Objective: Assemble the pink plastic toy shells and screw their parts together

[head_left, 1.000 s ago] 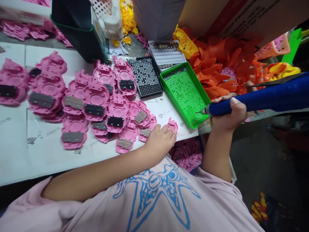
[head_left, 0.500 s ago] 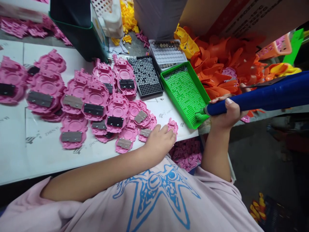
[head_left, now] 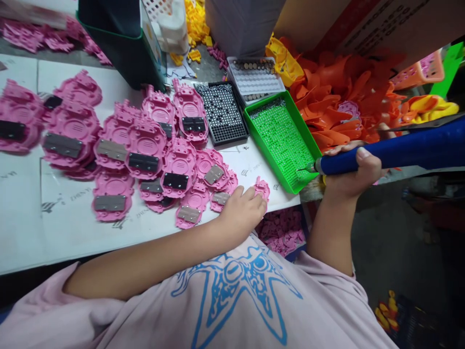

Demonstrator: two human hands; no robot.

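My right hand (head_left: 354, 167) is wrapped around a blue electric screwdriver (head_left: 403, 148). The tool lies nearly level, and its thin bit points left over the near right corner of a green tray (head_left: 315, 143) full of small screws in holes. Whether the bit touches a screw, I cannot tell. At the table's front edge, the fingers of my left hand (head_left: 244, 211) are curled over a pink plastic casing (head_left: 262, 188), partly covering it. Left of that hand lie several more pink casings (head_left: 178, 167), many with grey or black plates (head_left: 143, 166) screwed on.
A black screw tray (head_left: 227, 138) and a white tray (head_left: 259, 80) with round metal pieces adjoin the green one. Behind stand a dark green bin (head_left: 119, 53) and a cardboard box (head_left: 348, 24). Orange parts (head_left: 327, 97) are heaped at right. More pink parts (head_left: 281, 232) sit below the table edge.
The screwdriver and my right hand have shifted slightly right relative to the green tray. My left hand stays over the pink casing. The whole view has moved a little.
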